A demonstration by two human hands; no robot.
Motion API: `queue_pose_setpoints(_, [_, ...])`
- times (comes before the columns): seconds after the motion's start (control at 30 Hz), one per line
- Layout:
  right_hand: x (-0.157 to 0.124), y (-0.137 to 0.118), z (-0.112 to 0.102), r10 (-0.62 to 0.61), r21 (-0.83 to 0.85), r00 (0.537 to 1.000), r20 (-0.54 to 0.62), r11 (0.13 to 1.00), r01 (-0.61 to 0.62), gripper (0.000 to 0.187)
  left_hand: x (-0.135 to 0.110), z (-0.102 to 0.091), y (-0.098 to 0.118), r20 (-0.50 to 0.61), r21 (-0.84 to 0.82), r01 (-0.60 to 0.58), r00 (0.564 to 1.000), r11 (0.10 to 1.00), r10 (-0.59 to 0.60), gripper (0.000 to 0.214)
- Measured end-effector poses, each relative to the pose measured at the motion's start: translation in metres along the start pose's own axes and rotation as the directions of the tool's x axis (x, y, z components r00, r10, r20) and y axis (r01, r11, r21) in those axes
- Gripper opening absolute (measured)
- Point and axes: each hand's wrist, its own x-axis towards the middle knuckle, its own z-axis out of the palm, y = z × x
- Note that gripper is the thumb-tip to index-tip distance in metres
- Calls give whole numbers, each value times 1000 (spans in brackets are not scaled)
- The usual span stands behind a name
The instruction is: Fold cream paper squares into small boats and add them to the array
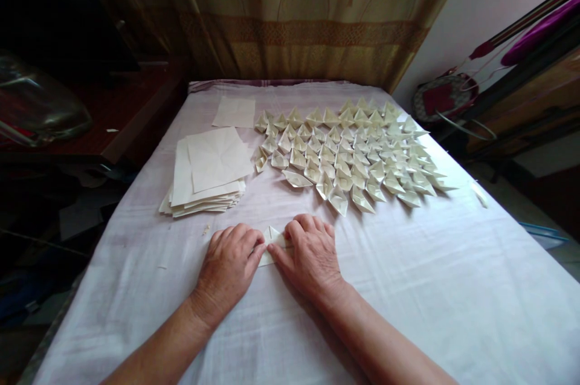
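Between my two hands a small piece of folded paper (270, 235) lies on the cloth, its pointed tip facing away from me. My left hand (232, 255) has its fingers curled over the paper's left side, with the thumb pressed near its middle. From the right, my right hand (312, 252) grips the paper's other side, fingers bent and thumb almost meeting the left one. Both hands cover much of the paper. Just beyond them stand rows of folded paper boats (335, 158), filling the right part of the table.
A stack of square paper sheets (212, 170) lies to the left, and a single sheet (234, 113) lies behind it. The table bears a white cloth (408, 288). A patterned curtain (294, 22) hangs at the far edge. A dark red desk (131, 119) adjoins at left.
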Motion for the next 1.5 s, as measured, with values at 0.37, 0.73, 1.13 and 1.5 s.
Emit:
queue_pose_setpoints(0.37, [-2,30,-8,23,157,999,26,987,-27,13,-5,-7,-11,4,-1,21,1000,1000,-21,13])
queue_pose_setpoints(0.73, [0,31,-6,17,194,1000,-2,981,-17,14,10,-18,-6,156,46,59,986,997,-65,5])
queue_pose_setpoints(1.13, [-1,33,-6,1,230,1000,-20,973,4,14,68,-34,16,449,140,-251,878,958,164,14])
queue_pose_setpoints(1.5, [-5,40,-3,-35,393,998,-56,918,54,36,87,-40,19,562,-54,-76,822,996,93,3])
